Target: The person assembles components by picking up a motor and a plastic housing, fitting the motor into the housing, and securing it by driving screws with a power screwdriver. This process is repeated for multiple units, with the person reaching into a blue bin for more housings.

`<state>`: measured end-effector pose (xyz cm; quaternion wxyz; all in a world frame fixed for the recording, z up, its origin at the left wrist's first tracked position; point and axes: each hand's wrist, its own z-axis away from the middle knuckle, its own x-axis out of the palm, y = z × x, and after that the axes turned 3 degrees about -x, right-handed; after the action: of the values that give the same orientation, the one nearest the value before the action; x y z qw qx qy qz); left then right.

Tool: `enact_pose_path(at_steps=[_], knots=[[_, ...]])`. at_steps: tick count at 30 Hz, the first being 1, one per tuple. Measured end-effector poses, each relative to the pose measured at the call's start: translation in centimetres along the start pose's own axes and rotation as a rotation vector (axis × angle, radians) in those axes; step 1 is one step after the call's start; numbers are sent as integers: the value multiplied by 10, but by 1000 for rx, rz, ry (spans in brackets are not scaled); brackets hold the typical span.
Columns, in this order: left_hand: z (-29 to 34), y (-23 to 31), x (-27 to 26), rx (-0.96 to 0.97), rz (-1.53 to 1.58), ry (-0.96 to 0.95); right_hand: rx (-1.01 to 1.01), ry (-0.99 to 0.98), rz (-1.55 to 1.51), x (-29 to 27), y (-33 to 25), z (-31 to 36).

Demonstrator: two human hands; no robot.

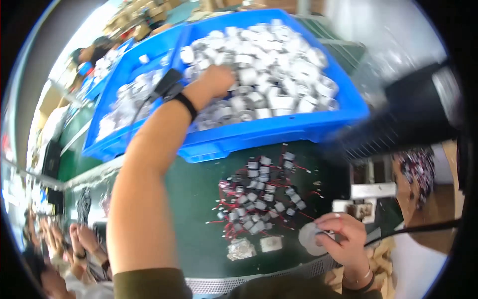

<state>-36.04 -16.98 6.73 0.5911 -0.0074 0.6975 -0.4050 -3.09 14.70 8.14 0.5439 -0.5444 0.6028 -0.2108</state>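
My left hand [218,79] reaches into a large blue bin [279,122] heaped with white, ring-shaped plastic parts [284,102]. Its fingers point down among the parts and are hidden, so any hold cannot be made out. A black strap with a small dark box [169,83] and cable sits on that wrist. At the lower right, my right hand [344,238] pinches a translucent white round plastic part [309,240] between thumb and fingers, low over the green table. To its left lies a pile of small grey blocks with red wires [256,199].
A second blue bin [107,107] with clear plastic pieces adjoins on the left. Crumpled foil [241,249] and a pale square piece [271,243] lie near the front edge. A blurred black device [398,117] stands at right. Other people's hands [84,239] show at lower left.
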Motion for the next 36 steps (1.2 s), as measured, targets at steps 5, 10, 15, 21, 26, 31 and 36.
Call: enact_pose_path(at_steps=[5,10,15,21,26,31,36], knots=[[34,-7,-66,-280,576,196,94,88,-163,-1,10,22],[114,65,-150,-142,1574,298,154,285,-217,-15,36,41],[154,176,-178,-78,1797,412,52,401,-144,-30,26,67],[197,250,-155,-140,2251,36,166,388,-296,-18,5,57],[190,278,-157,-254,1867,-109,189,246,-343,-31,-1,58],[192,296,-159,-242,1807,6,209,142,-299,-32,5,67],[197,303,-163,-236,1706,114,135,80,-151,-30,8,70]])
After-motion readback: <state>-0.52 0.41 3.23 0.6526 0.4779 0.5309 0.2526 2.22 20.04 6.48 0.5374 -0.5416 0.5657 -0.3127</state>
